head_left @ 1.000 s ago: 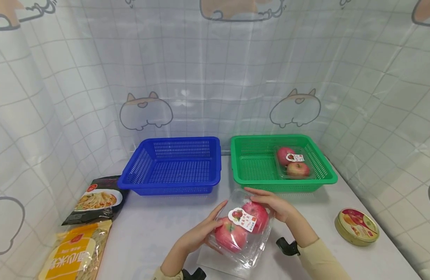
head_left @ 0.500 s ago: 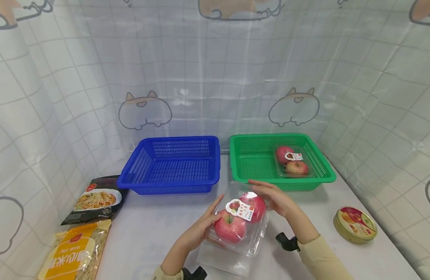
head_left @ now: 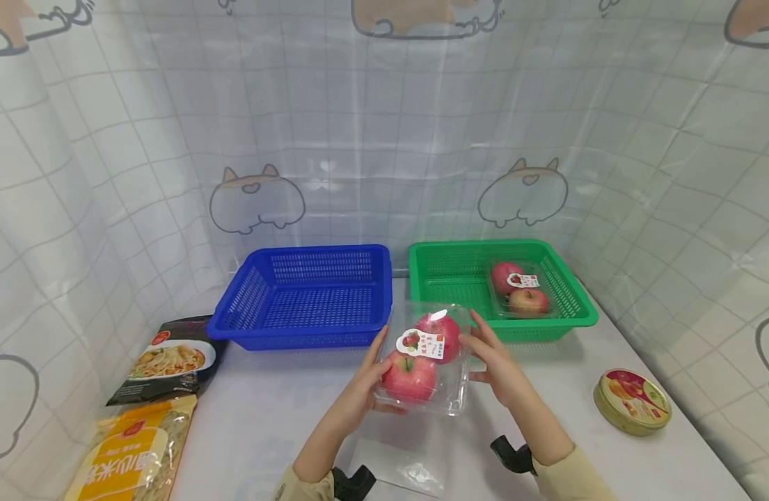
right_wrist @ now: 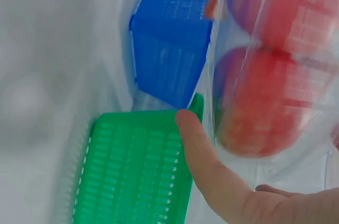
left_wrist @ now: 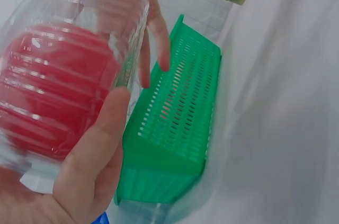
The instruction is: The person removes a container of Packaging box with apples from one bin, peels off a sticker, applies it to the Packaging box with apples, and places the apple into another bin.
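A clear plastic box of two red apples [head_left: 420, 345], with a white label on top, is held above the table. My left hand [head_left: 359, 391] grips its left side; in the left wrist view the thumb lies along the wall of the box [left_wrist: 55, 89]. My right hand [head_left: 500, 367] is at the box's right side with fingers spread and fairly straight. Whether they touch the box, I cannot tell. In the right wrist view one straight finger [right_wrist: 204, 160] lies beside the box. Just behind is the green basket [head_left: 447, 323], holding a similar apple box [head_left: 529, 302].
A blue basket [head_left: 321, 341] stands left of the green one. At far left lie a black noodle packet [head_left: 171, 358] and a yellow bag [head_left: 130, 452]. A round gold tin [head_left: 632, 401] sits at right, and a flat, pale rectangular piece [head_left: 399, 465] lies in front.
The apple box has moved up and away from me, towards the baskets, and turned straighter. My right hand's fingers have slid from its far corner to its right side and spread.
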Available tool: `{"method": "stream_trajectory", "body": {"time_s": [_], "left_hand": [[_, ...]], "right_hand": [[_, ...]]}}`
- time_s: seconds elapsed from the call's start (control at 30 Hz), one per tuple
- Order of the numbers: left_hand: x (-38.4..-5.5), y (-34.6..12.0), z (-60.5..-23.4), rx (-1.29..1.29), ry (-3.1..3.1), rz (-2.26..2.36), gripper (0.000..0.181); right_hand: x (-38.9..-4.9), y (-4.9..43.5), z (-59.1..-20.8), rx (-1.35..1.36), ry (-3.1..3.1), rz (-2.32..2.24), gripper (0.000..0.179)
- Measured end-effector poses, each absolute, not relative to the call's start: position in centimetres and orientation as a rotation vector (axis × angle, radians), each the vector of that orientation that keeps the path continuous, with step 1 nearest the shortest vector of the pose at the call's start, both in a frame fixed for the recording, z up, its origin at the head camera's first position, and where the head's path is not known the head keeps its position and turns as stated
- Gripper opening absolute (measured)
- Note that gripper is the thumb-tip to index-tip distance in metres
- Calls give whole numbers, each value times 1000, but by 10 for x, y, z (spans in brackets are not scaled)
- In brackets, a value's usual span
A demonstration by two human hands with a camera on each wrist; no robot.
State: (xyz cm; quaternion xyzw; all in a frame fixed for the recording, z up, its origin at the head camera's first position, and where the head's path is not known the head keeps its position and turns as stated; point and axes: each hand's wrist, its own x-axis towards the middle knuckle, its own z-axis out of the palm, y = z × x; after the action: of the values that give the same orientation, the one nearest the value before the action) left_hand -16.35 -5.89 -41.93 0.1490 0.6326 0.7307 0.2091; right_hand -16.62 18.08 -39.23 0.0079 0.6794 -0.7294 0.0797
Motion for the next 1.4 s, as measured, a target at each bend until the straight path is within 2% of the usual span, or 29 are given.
{"method": "stream_trajectory", "body": {"time_s": [0.33, 0.6, 1.07, 1.4], "left_hand": [[-180, -45, -418, 383, 1845, 2114, 67], [-190, -33, -418, 361, 1885, 2114, 66], [-198, -20, -414, 355, 1917, 2138, 68], [-216, -7, -404, 379, 1900, 2132, 70]], "right_hand": [[-149, 169, -394, 17, 1984, -2224, 76], [-147, 165, -395, -3, 1985, -2266, 86], [-155, 170, -392, 4, 2082, -2237, 74], [-170, 179, -377, 66, 2035, -2315, 71]]}}
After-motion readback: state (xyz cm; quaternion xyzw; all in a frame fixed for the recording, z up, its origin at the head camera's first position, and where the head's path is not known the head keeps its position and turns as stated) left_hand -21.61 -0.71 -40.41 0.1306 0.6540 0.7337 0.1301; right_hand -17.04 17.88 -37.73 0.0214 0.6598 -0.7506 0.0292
